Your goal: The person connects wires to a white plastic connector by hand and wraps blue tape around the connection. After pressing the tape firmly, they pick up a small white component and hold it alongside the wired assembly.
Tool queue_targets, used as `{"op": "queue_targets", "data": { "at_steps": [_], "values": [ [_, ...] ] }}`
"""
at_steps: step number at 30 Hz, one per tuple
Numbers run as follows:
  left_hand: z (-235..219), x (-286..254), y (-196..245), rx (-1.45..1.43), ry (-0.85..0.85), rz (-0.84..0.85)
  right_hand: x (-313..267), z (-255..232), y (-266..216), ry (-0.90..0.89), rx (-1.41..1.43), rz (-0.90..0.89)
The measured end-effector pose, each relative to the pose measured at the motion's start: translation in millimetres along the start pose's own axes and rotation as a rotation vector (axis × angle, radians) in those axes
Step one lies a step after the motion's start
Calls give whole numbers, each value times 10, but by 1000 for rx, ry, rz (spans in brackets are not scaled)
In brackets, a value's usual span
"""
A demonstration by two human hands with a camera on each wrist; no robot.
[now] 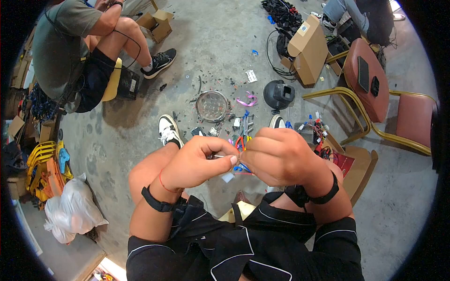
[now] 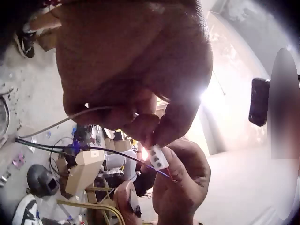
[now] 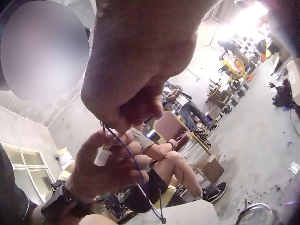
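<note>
Both hands meet in front of the body. A small white connector (image 2: 158, 158) sits at the left hand's (image 2: 136, 61) fingertips, with the right hand's (image 2: 183, 183) thumb beside it. In the right wrist view the connector (image 3: 102, 157) lies against the left hand's (image 3: 105, 164) fingers, while the right hand (image 3: 140, 61) pinches thin wires (image 3: 129, 152) near it. From above, the left hand (image 1: 199, 159) and right hand (image 1: 281, 157) have curled fingers close together and largely hide the connector. A pale wire (image 2: 61, 123) runs from the left fingers; dark wires pass beside the connector.
On the floor ahead are a round clear dish (image 1: 212, 107), pliers (image 1: 246, 122), purple strips (image 1: 247, 99) and a black helmet-like object (image 1: 278, 95). A seated person (image 1: 70, 51) is at left, chairs (image 1: 368, 84) at right, and an open carton (image 1: 361, 173) by the right knee.
</note>
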State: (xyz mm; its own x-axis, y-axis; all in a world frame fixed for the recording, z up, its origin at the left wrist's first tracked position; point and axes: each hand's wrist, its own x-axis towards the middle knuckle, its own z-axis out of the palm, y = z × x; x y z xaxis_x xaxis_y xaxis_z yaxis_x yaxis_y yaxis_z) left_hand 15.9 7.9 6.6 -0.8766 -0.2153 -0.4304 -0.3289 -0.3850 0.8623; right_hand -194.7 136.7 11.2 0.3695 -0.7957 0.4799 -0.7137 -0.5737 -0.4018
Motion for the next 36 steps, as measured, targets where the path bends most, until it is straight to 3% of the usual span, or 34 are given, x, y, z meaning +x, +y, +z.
{"op": "queue_targets", "data": {
  "at_steps": [2,4,5,6,7,8,9,12,13,14,15,16,18,19,20,21,22,23,24,25,27,29,36],
  "values": [
    [69,-9,42,136,64,39,3,39,-26,8,7,136],
    [129,-19,71,578,230,312,7,121,-8,68,118,222],
    [135,-12,61,577,229,312,15,149,-5,128,230,306],
    [135,-2,44,754,281,433,30,159,-19,127,229,307],
    [140,7,29,930,333,554,41,165,-43,123,378,493],
    [158,22,21,930,333,554,50,171,-57,118,527,679],
    [184,42,15,1064,399,653,57,180,-48,118,527,679],
    [244,73,-31,1299,495,808,24,233,115,32,1464,1377],
    [251,77,-54,1401,523,864,-3,209,137,32,1464,1377],
    [242,79,-74,1416,539,880,-26,187,151,38,1653,1347],
    [219,73,-54,1418,540,881,-29,180,155,43,1843,1305],
    [178,71,-25,1328,515,847,-22,193,128,41,1843,1303],
    [95,46,-6,1238,491,811,-19,231,49,128,1201,1005],
    [50,24,-8,1043,399,680,-4,164,45,126,1201,1006],
    [22,4,-16,847,308,549,23,37,39,108,853,822],
    [13,-7,-24,846,309,546,35,-37,51,88,510,630],
    [10,-18,-29,522,240,368,32,-46,75,88,470,508],
    [-1,-26,-30,201,169,189,27,-21,82,89,471,508],
    [-66,-19,-54,-6,42,65,19,26,91,109,362,382],
    [-61,-7,-79,-5,40,64,8,61,100,128,253,257],
    [-31,3,-115,-249,4,-13,-12,84,117,114,264,235],
    [-25,7,-107,-253,-8,-13,-18,98,137,131,227,130],
    [-28,5,-104,-199,-20,-12,-2,81,88,112,157,94]
  ]
}}
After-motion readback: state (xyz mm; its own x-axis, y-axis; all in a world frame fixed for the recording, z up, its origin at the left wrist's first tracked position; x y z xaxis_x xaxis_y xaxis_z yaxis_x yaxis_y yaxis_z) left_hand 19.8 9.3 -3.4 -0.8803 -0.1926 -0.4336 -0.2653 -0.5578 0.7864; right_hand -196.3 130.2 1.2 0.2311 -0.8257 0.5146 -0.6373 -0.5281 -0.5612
